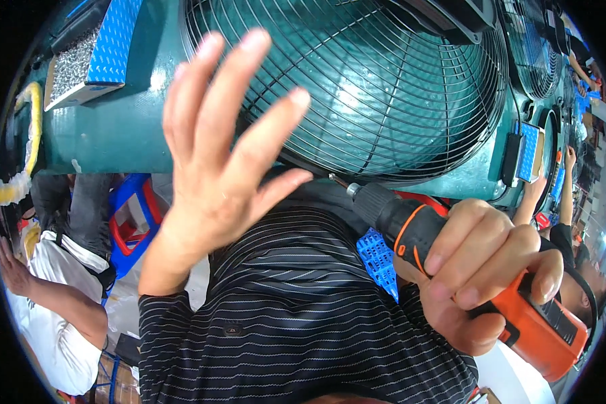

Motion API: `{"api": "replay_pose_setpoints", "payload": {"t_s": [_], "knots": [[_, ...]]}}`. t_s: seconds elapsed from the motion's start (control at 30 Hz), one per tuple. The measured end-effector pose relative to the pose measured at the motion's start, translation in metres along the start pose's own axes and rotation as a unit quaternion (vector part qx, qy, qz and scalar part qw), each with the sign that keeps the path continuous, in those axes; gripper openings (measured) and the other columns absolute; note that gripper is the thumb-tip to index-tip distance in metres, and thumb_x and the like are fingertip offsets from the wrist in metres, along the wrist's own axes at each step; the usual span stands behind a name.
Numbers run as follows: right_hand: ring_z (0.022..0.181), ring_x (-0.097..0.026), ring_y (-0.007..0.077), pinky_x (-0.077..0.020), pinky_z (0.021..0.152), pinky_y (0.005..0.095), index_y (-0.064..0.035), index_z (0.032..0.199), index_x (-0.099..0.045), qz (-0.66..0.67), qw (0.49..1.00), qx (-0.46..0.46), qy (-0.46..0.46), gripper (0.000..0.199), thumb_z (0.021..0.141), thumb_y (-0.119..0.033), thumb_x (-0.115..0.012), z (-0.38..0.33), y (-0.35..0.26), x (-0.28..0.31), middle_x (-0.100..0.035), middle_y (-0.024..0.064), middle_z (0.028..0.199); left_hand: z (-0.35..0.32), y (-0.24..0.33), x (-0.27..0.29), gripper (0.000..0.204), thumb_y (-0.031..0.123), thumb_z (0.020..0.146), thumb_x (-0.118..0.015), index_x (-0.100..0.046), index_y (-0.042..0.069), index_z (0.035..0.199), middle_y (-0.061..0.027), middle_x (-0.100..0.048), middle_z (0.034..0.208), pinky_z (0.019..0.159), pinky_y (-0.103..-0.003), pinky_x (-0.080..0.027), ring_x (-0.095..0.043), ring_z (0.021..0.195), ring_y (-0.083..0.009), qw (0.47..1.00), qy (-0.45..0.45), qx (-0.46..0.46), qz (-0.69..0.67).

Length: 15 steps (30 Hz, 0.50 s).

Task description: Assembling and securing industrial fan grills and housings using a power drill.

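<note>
My right hand (478, 269) grips an orange and black cordless screwdriver (411, 229), fingers wrapped round its body. A small screw (334, 178) seems to sit at the tip of its bit, close to the near rim of a round black wire fan guard (397, 87). The guard lies on a green tabletop (108, 128), and a black motor housing (444, 17) shows at its far side. My left hand (215, 148) is raised over the guard's left edge, fingers spread, with nothing in it.
An open blue and white box of screws (81, 64) stands at the far left. Another fan guard (535, 47) and a blue box (530, 151) are to the right. Co-workers sit at both sides: a white shirt (54, 323) on the left, a bare forearm (530, 198) on the right.
</note>
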State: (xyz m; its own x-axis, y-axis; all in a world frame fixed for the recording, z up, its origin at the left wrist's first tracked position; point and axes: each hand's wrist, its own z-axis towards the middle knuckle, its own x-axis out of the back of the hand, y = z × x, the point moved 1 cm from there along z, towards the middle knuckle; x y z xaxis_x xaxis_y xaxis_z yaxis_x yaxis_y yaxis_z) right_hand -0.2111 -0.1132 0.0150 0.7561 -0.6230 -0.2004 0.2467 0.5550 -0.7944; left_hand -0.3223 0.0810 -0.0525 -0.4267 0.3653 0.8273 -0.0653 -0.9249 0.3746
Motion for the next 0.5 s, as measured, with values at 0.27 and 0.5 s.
{"api": "replay_pose_setpoints", "payload": {"t_s": [0.27, 0.5], "knots": [[0.055, -0.057, 0.0122, -0.0479, 0.055, 0.0257, -0.0049, 0.127, -0.046, -0.057, 0.996, -0.027, -0.068, 0.045, 0.09, -0.016, -0.069, 0.015, 0.002, -0.015, -0.057, 0.002, 0.076, 0.026, -0.041, -0.001, 0.08, 0.051, 0.076, -0.075, -0.051, 0.013, 0.142, -0.0218, -0.036, 0.153, 0.114, -0.058, -0.021, -0.026, 0.144, -0.0435, 0.997, -0.04, -0.055, 0.046], [0.052, -0.063, 0.0132, -0.0526, 0.049, 0.0248, -0.0081, 0.113, -0.052, 0.032, 0.97, -0.079, -0.226, 0.045, 0.077, -0.008, -0.08, 0.046, 0.015, -0.013, -0.064, 0.0055, 0.069, 0.014, -0.046, -0.004, 0.076, 0.045, 0.071, -0.08, -0.057, 0.016, 0.137, -0.0163, -0.038, 0.153, 0.114, -0.058, -0.021, -0.028, 0.143, -0.0428, 0.997, -0.055, -0.052, -0.001]]}}
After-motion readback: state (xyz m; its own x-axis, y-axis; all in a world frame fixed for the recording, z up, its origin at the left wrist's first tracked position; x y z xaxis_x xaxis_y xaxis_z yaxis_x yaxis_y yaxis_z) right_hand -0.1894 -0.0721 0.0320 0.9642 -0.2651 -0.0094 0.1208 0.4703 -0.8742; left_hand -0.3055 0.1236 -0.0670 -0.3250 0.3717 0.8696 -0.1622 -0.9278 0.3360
